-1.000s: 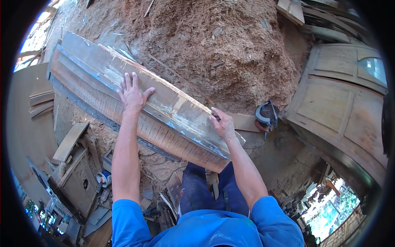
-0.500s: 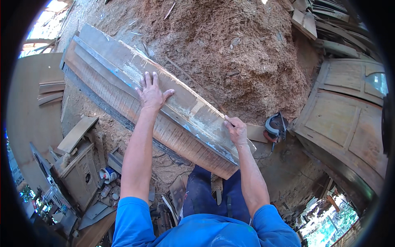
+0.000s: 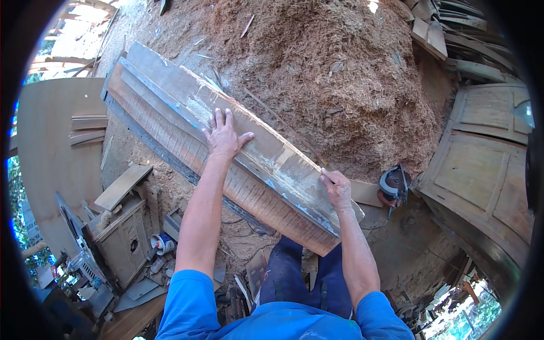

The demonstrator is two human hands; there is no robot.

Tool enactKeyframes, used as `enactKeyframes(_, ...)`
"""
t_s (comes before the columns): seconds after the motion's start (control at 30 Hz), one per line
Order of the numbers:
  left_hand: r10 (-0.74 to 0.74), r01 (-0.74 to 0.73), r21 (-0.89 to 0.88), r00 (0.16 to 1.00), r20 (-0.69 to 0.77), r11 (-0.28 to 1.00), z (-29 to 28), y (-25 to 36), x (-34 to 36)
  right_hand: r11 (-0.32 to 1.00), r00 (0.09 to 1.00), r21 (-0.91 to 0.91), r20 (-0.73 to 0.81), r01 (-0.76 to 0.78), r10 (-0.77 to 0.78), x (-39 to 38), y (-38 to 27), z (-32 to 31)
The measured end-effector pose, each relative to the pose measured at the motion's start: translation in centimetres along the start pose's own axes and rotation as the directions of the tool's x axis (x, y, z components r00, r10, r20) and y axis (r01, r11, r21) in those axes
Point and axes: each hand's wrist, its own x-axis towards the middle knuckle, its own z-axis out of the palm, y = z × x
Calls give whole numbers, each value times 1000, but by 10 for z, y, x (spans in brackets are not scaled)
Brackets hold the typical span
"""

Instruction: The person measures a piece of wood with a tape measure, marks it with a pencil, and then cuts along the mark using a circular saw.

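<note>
A long, worn wooden board [image 3: 153,63] lies slantwise in front of me, with a splintered far edge and pale dust on its face. My left hand [image 3: 224,139] rests flat on its middle, fingers spread. Farther right, my right hand [image 3: 338,188] is closed at the board's far edge, its fingers curled and partly hidden. Along the board's near side runs a grey strip [image 3: 272,184] with flecks of blue paint. Nearer to me, a brown ribbed wooden surface [image 3: 249,195] slopes beside the strip. Its near end reaches over my legs.
A circular saw [image 3: 394,184] stands on the ground right of the board. Shavings [image 3: 340,85] are heaped beyond, and a panelled wooden cabinet [image 3: 470,170] lies at the right. To the left are a wooden box [image 3: 122,243], a white-and-blue can [image 3: 163,243] and a large leaning sheet [image 3: 51,153].
The whole scene has shifted slightly right and down in the view. Both hands keep the same places on the board.
</note>
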Motion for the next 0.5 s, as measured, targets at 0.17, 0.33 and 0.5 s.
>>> enactKeyframes(0.17, -27, 26, 3, 997, 66, 1000, -7, -5, -2, 996, 995, 32, 59, -88, 86, 2, -7, 1)
enactKeyframes(0.33, -8, 7, 12, 998, 66, 1000, -10, 10, 1, 991, 988, -43, 86, -123, 127, 3, 0, -11)
enactKeyframes(0.5, -23, 20, 41, 997, 69, 999, -3, -7, -4, 966, 953, -167, 200, -195, 227, 5, 12, -32)
